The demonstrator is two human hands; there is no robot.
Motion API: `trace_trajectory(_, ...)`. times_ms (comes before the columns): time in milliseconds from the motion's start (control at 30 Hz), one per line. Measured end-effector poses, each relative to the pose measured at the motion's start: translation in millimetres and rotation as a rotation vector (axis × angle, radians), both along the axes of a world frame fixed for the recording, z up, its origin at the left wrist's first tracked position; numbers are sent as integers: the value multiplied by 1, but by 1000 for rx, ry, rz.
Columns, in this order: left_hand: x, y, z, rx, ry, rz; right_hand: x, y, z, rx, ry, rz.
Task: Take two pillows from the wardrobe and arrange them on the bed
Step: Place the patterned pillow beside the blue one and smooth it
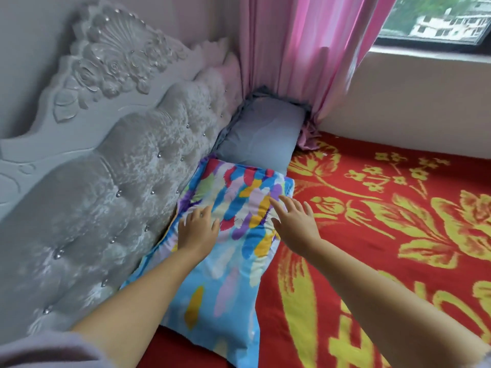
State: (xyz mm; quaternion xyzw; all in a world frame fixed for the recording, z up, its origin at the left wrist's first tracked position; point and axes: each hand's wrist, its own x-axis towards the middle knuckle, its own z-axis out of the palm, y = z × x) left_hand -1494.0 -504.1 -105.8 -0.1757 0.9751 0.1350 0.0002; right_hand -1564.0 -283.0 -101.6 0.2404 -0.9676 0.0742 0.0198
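A blue pillow with many-coloured feather print [233, 261] lies on the bed against the headboard. Beyond it, in the corner, lies a plain grey-blue pillow with a frilled edge [263, 134]. My left hand [198, 229] rests flat on the printed pillow near its headboard side, fingers spread. My right hand [295, 221] lies on the pillow's right edge with the fingers apart. Neither hand grips anything. The bed wears a red blanket with yellow flowers [385, 221].
A grey tufted headboard with carved flowers [106, 168] runs along the left. A pink curtain [305, 49] hangs into the corner behind the grey-blue pillow. A wall and a window [438, 19] bound the bed's far side.
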Motion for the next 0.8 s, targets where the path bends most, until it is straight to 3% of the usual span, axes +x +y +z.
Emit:
trace_trajectory(200,87,56,31,-26,54,110,47,35,30,26,28,211)
trace_trajectory(433,216,57,62,-116,78,318,131,15,47,-32,47,431)
trace_trajectory(800,481,152,47,-72,90,485,350,59,47,14,-11,643)
